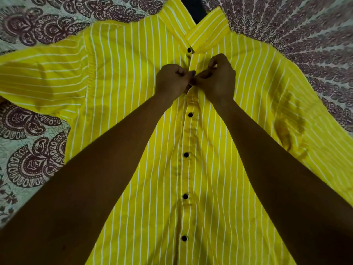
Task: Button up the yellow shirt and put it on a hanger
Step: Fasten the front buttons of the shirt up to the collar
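A yellow shirt (133, 77) with thin white stripes lies flat on its back, collar (206, 27) at the far end and both short sleeves spread out. Several black buttons run down its front placket; the top one (189, 50) at the collar and those below my hands, such as the one (190, 114), are fastened. My left hand (171, 81) and my right hand (217, 79) meet at the placket between those two buttons, each pinching the fabric edge. The button under my fingers is hidden. No hanger is in view.
The shirt rests on a pale bedsheet (34, 142) printed with dark maroon paisley shapes, which shows at the left and at the upper right (298, 29). A dark strip (193, 8) shows behind the collar.
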Available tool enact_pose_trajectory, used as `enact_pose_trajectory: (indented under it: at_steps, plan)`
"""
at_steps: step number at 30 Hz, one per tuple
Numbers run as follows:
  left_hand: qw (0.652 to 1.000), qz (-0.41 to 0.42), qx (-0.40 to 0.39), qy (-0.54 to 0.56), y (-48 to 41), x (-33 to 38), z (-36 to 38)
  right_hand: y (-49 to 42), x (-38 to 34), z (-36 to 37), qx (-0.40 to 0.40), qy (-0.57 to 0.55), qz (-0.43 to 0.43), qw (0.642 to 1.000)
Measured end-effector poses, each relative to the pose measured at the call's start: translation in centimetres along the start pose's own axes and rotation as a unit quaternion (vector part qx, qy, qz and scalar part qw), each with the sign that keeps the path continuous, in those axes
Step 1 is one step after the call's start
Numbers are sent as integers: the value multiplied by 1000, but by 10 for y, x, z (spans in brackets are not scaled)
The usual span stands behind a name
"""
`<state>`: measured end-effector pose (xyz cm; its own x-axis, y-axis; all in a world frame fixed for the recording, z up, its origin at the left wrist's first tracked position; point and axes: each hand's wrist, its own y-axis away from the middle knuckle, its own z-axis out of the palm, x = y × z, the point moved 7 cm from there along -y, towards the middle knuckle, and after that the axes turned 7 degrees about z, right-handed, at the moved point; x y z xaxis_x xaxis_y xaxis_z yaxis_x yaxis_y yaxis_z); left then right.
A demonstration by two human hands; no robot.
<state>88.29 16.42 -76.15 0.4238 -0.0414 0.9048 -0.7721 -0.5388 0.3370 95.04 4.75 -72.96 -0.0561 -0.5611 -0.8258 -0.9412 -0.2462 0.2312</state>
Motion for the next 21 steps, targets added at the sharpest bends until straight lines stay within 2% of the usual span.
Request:
enact_pose_trajectory:
  at_steps: [3,6,8,12,14,16,19,21]
  plan:
    - [1000,-10,21,21,-3,-3,-2,-2,2,4,-13,-25,23,999]
    - [999,-5,34,23,-5,-6,-3,-9,15,12,-23,-130,136,982]
    - [999,14,46,4,-6,-6,-2,-5,22,14,-34,-194,206,959]
    - [994,51,84,-52,-2,0,-2,9,30,23,-87,-310,341,883]
    - [991,66,99,-58,1,4,0,10,34,23,-90,-338,367,862]
    - [991,62,96,-66,0,4,0,9,36,24,-86,-339,365,863]
    - [996,32,42,-65,-3,-1,1,3,37,25,-87,-287,328,896]
    - [997,26,31,-70,-5,0,-1,2,37,24,-82,-271,321,904]
